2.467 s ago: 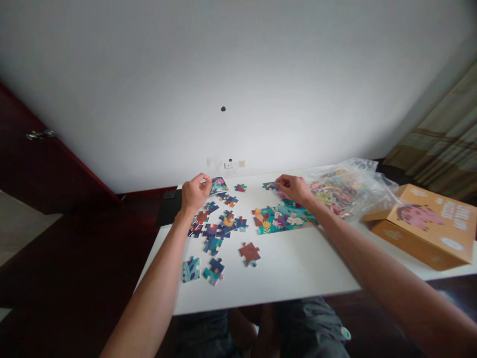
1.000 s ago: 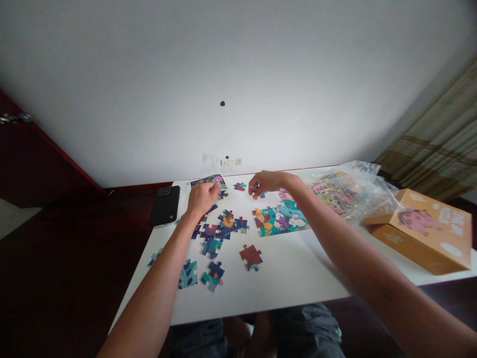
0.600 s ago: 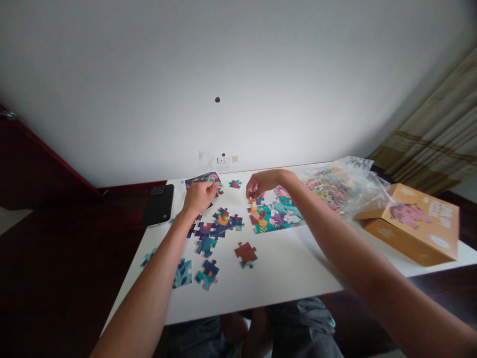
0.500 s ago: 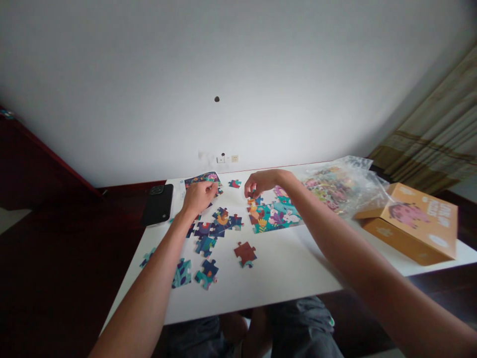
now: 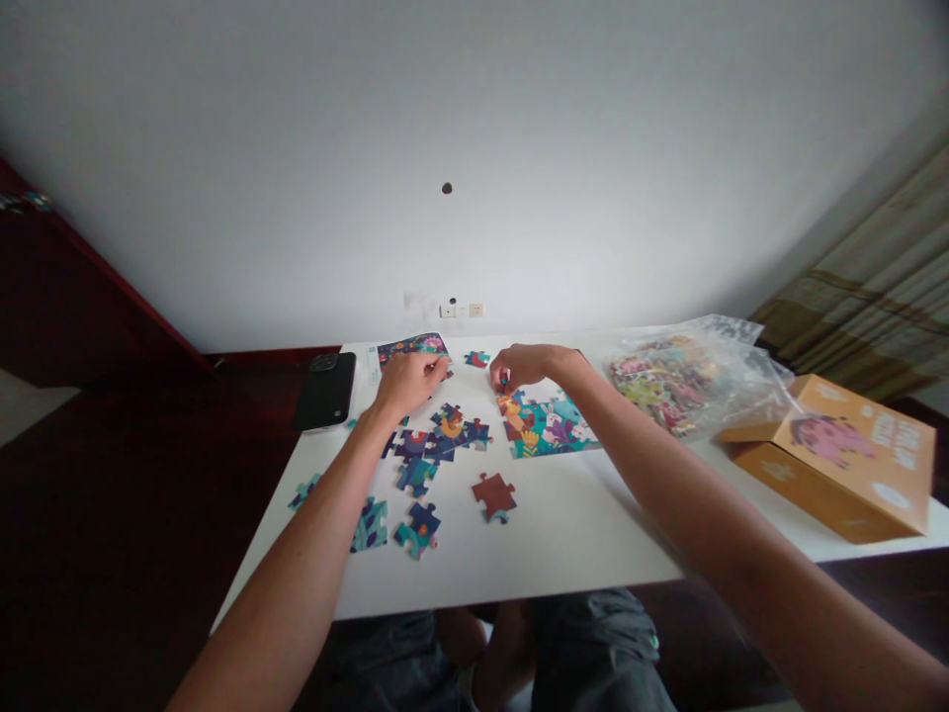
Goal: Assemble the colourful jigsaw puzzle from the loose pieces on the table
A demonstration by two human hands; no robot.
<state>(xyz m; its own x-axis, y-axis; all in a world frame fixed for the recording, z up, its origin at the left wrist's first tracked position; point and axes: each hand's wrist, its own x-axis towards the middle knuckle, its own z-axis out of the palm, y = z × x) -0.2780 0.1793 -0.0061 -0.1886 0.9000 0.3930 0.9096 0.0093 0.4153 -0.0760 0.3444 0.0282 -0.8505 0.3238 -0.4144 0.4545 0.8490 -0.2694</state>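
My right hand (image 5: pixel 525 364) is bent down with its fingers pinched round a small puzzle piece (image 5: pixel 505 378), just above the far left corner of a joined puzzle section (image 5: pixel 553 427) with white rabbits. Curled shut, my left hand (image 5: pixel 410 384) lies by the near edge of a printed picture sheet (image 5: pixel 415 344). A bit of a puzzle piece shows at its fingertips, but its grip is hidden. Dark blue joined pieces (image 5: pixel 441 445) lie nearer me, and a loose red-brown piece (image 5: pixel 493 494) is to their right. Another loose piece (image 5: pixel 476 359) lies between my hands at the back.
A black phone (image 5: pixel 324 392) lies at the table's left edge. Clear plastic bags (image 5: pixel 689 376) of puzzle pieces and an orange box (image 5: pixel 837 455) stand on the right. Several loose pieces (image 5: pixel 419 531) lie near the front. The wall rises behind the white table (image 5: pixel 578 544).
The view has shifted slightly, so everything sits a little further right. My right hand has turned a little over the rabbit section's corner, and my left hand stays near the picture sheet.
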